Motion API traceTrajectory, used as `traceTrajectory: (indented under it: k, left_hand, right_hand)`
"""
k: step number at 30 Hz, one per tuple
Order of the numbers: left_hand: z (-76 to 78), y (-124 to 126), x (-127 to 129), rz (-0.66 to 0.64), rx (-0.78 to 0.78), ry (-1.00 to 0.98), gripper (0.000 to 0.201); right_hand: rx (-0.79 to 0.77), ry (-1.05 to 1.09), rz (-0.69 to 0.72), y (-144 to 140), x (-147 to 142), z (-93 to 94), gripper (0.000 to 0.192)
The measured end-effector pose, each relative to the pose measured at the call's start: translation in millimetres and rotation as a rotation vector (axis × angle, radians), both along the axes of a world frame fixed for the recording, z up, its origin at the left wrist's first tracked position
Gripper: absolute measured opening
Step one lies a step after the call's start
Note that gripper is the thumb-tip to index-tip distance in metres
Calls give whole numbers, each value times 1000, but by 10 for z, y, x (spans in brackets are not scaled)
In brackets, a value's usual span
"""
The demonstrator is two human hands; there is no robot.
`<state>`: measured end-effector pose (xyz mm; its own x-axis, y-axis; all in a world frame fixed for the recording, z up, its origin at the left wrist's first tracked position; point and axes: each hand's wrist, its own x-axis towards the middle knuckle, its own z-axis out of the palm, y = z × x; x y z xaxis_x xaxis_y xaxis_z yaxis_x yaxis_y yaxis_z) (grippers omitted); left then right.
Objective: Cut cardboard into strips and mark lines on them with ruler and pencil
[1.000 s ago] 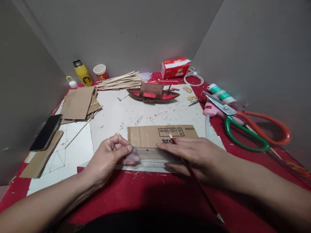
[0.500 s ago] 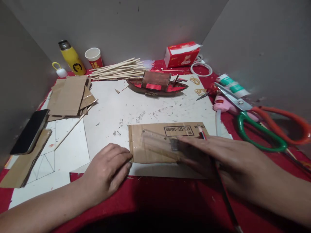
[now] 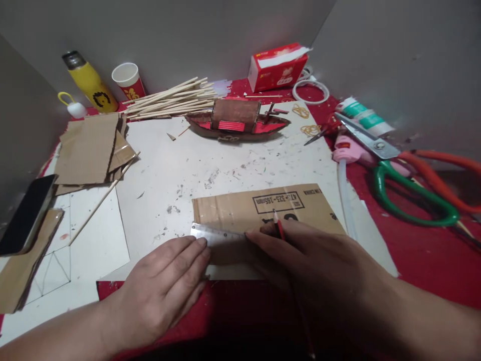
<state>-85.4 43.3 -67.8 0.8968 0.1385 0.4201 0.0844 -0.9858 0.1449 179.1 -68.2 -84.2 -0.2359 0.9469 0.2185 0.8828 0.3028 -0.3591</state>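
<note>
A piece of brown cardboard with printed letters lies on the white board in front of me. Across its left part rests a clear ruler. My left hand has its fingers closed over the cardboard's left end, fingertips at the ruler's lower edge; its thumb is mostly hidden. My right hand is closed with a thin red pencil between its fingers, tip pointing away from me. Its fingertips also grip the ruler's right part. The hand covers the lower right of the cardboard.
A brown model boat stands behind the cardboard, with wooden sticks at the back. Large scissors and a pink glue gun lie right. Cut cardboard and a phone lie left.
My right hand has brought the ruler left and down onto the cardboard, still with the pencil. My left fingers now reach further over the cardboard's left end. The view has shifted slightly.
</note>
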Motion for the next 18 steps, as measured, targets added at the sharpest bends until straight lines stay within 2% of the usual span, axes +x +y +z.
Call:
traceTrajectory:
  k: [5,11,18]
  left_hand:
    - [-37,-48,27,22,76,94,31]
    - [-23,-85,25,56,118,109,30]
    - [16,-72,51,78,100,183,35]
  right_hand:
    - [205,-177,28,50,-22,28,18]
    - [117,-78,58,6,64,3,29]
    - [127,-31,45,33,67,-8,21]
